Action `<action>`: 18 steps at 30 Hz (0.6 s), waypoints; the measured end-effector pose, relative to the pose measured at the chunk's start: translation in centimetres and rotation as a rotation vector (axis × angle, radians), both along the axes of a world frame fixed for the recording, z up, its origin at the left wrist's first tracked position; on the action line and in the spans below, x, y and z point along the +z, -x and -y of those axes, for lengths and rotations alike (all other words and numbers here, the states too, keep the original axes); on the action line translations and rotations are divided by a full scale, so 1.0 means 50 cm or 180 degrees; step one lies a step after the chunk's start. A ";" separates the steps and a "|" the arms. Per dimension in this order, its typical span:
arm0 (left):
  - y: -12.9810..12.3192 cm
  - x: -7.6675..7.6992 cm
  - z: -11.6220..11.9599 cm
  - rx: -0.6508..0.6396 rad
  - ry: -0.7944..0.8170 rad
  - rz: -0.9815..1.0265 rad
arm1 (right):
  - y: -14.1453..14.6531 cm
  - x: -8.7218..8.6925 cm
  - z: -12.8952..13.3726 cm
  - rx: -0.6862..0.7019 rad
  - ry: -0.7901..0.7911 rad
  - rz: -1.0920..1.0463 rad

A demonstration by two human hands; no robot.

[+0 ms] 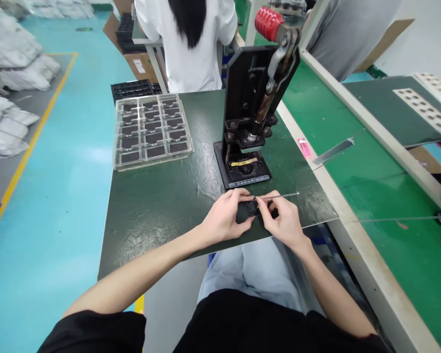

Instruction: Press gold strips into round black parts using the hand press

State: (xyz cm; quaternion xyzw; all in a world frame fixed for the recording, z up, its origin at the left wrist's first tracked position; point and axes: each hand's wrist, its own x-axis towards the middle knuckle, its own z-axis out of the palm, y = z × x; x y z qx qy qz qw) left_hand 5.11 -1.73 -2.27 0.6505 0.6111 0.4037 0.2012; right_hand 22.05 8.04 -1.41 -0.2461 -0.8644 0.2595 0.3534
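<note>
Near the front edge of the bench, a small round black part [252, 208] lies between the fingers and thumb of my left hand [225, 216], which steadies it from the left side. My right hand [282, 218] is closed in a pinch on a thin grey strip [288, 195], one end of which sticks out to the right. The pinching fingertips are at the upper right of the round part, and they hide the strip's other end. Just beyond both hands stands a black hand press [248, 113] with a red handle grip [269, 23]. A yellow strip [243, 162] lies across its base fixture.
A clear tray [152, 159] of dark rectangular pieces sits at the bench's back left. To the right runs a green conveyor [382, 196] behind a pale rail, with a bundle of thin strips [334, 151] and a pink item [304, 147]. A person in white [191, 59] sits ahead.
</note>
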 end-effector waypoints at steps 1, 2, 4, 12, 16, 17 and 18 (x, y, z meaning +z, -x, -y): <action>-0.003 0.000 0.000 0.0036 0.0021 -0.0011 | 0.001 0.000 -0.001 0.0036 -0.0041 0.0028; -0.007 -0.001 0.000 0.0078 0.0042 -0.0023 | 0.003 -0.001 -0.002 0.0063 -0.0066 0.0045; -0.014 -0.002 -0.001 0.0170 0.0073 -0.0031 | 0.005 -0.003 -0.005 0.0101 -0.0093 0.0063; -0.021 -0.007 -0.006 0.0312 0.0046 0.0013 | 0.011 -0.007 -0.010 0.0135 -0.0109 0.0059; -0.018 -0.013 -0.008 0.0340 0.0080 -0.0031 | 0.014 -0.003 -0.007 0.0083 0.0532 -0.0164; -0.018 -0.015 -0.009 0.0337 0.0081 -0.0041 | 0.014 -0.002 -0.007 0.0009 0.0724 -0.0358; -0.017 -0.017 -0.010 0.0331 0.0074 -0.0045 | 0.013 -0.001 -0.007 -0.0110 0.0863 -0.0594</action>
